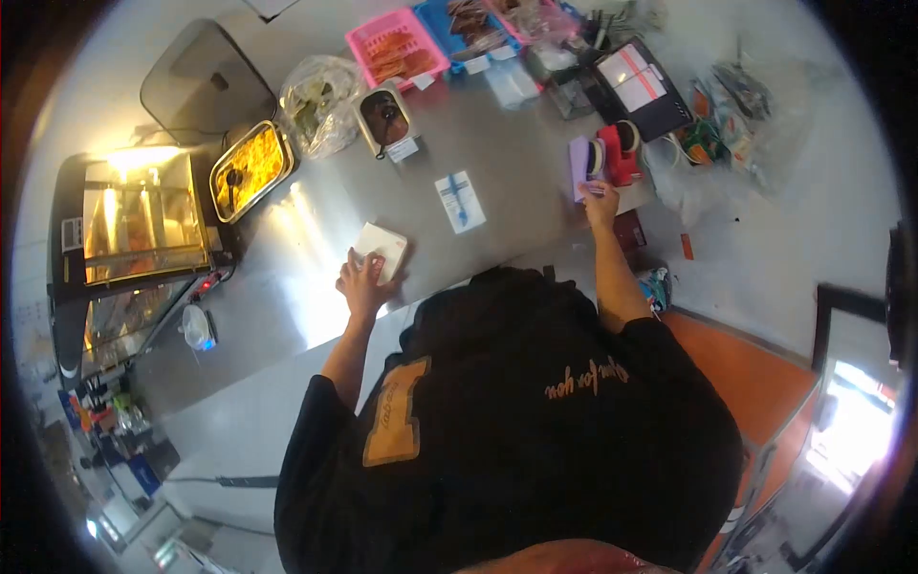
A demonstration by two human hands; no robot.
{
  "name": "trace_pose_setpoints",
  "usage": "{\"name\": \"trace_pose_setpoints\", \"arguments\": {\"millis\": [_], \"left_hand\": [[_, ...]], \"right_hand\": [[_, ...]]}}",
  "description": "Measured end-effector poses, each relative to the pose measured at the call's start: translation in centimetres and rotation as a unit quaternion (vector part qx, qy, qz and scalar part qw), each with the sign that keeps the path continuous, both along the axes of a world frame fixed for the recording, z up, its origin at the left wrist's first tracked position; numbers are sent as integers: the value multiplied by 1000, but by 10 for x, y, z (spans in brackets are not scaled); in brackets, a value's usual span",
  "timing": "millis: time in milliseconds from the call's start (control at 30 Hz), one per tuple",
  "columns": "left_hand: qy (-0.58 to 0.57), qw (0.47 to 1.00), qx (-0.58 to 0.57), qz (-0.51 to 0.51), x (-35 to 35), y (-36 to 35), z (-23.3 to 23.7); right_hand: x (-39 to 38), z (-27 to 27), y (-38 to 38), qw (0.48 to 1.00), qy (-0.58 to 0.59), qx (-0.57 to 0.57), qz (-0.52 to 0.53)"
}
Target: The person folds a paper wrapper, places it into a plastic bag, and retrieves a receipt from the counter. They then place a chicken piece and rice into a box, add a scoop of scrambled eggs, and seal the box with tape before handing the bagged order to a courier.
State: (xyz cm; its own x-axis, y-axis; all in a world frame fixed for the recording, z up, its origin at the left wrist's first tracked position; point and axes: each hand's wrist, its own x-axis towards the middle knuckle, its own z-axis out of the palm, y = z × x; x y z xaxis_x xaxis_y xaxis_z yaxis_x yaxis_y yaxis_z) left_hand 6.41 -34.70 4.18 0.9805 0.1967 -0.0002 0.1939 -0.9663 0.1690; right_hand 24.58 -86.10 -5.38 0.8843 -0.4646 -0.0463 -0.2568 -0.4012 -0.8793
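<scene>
On the steel counter, my left hand [360,279] rests over a small white box [383,251] with red print, its fingers spread across the near side. Over at the right, my right hand [600,203] is closed at the front of a purple tape dispenser [579,161]; what its fingers pinch is too small to tell. A red tape dispenser [622,153] stands against the purple one. Between my hands lies a white printed card [461,202] with a blue strip on it.
Along the back are a metal tray [367,137], a plastic bag [304,84], a pink basket [358,45] and a blue basket [432,27]. A tray of yellow food [219,198] and a lit glass warmer [143,225] stand left. Bags and a black-framed tablet [660,121] are at right.
</scene>
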Motion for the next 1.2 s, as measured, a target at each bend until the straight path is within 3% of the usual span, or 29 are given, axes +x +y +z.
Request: {"name": "trace_pose_setpoints", "arguments": {"millis": [67,100,167,233,267,333,433,467,500,533,567,600,667,733,800,867,933,1033,1067,1133,1200], "left_hand": [[45,999,-13,-13,-2,-4,6],[58,998,-9,-18,-3,-4,2],[88,996,3,-14,-2,-8,11],[89,995,-35,-10,2,-3,11],[90,994,-54,-9,4,0,11],[70,993,-90,25,14,-2,21],[39,989,-135,37,27,-6,42],[29,988,-148,36,31,-5,46],[32,989,-144,30,36,-7,55],[33,989,-140,27,41,-10,65],[34,990,-133,25,46,-12,76],[31,992,-117,23,51,-14,88],[32,996,-82,21,56,-21,102],[-23,999,-48,5,58,-24,99],[-39,999,-23,-21,61,-26,99],[-64,997,-26,-30,57,-26,99],[-68,996,-51,-40,55,-22,107],[50,966,-254,-8,49,2,98],[21,904,-416,-98,51,28,52],[127,723,-679,8,41,32,58],[106,877,-468,-18,36,41,27]], "right_hand": [[5,22,8,956,84,273,-74],[3,58,25,933,73,334,-116],[-15,60,31,924,-46,363,-109],[-21,39,26,930,-137,332,-78],[-28,4,10,942,-164,288,-52],[-31,-5,6,978,-147,143,-29],[-39,-6,-3,988,3,-140,-63],[-42,-14,-2,984,52,-142,-98],[-47,-40,-6,985,85,-18,-151],[-48,-69,-13,949,98,218,-205],[-51,-80,-8,868,100,423,-238],[-53,-43,28,732,95,633,-235],[-45,56,121,731,159,655,-107],[-43,114,203,715,225,635,186],[-48,179,280,796,256,405,370],[-64,172,327,899,176,169,363],[-75,171,334,909,182,109,358],[-82,171,341,910,146,67,382],[-88,170,342,907,130,63,395],[-86,160,342,907,115,-40,404],[-83,157,332,892,166,-98,410]]}}
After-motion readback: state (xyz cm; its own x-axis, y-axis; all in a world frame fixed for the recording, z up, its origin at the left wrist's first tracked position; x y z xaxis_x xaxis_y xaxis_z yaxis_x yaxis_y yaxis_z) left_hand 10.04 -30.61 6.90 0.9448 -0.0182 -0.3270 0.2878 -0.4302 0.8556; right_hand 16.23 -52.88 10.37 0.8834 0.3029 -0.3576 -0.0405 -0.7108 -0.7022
